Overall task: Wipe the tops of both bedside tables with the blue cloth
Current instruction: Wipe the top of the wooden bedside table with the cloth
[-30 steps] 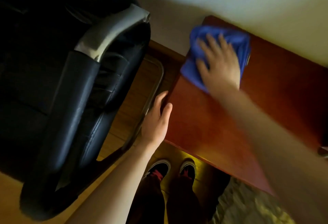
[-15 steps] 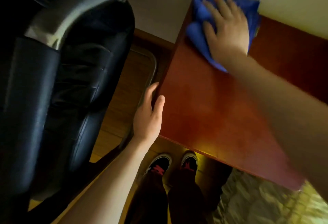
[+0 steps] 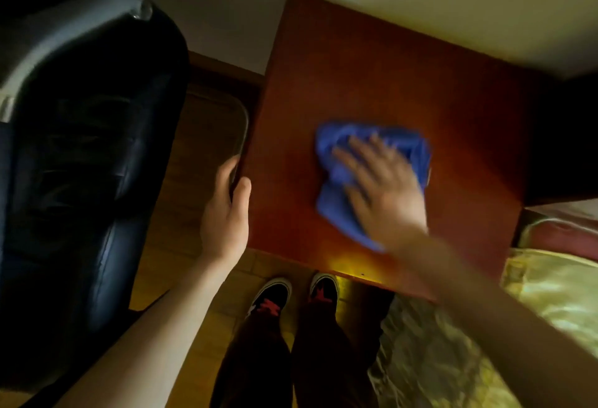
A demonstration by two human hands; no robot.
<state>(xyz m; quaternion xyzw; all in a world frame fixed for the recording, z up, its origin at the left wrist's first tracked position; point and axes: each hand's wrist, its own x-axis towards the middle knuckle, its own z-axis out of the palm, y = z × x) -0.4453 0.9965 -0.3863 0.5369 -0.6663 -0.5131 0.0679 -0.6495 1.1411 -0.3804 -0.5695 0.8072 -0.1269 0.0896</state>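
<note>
A reddish-brown wooden bedside table point(image 3: 362, 77) stands against the pale wall, seen from above. The blue cloth point(image 3: 336, 187) lies crumpled on the middle of its top. My right hand point(image 3: 385, 187) presses flat on the cloth with fingers spread, blurred by motion. My left hand point(image 3: 226, 210) rests against the table's left edge, thumb on top of it, holding nothing loose. The second bedside table is out of view.
A black leather chair point(image 3: 81, 165) with a grey armrest fills the left side, close to the table. A bed with a shiny gold cover point(image 3: 550, 294) lies at the right. My feet in dark shoes point(image 3: 291, 294) stand on the wooden floor in front of the table.
My right hand has dragged the blue cloth from the table's far left corner toward me to the middle of the top. My left hand stays on the left edge.
</note>
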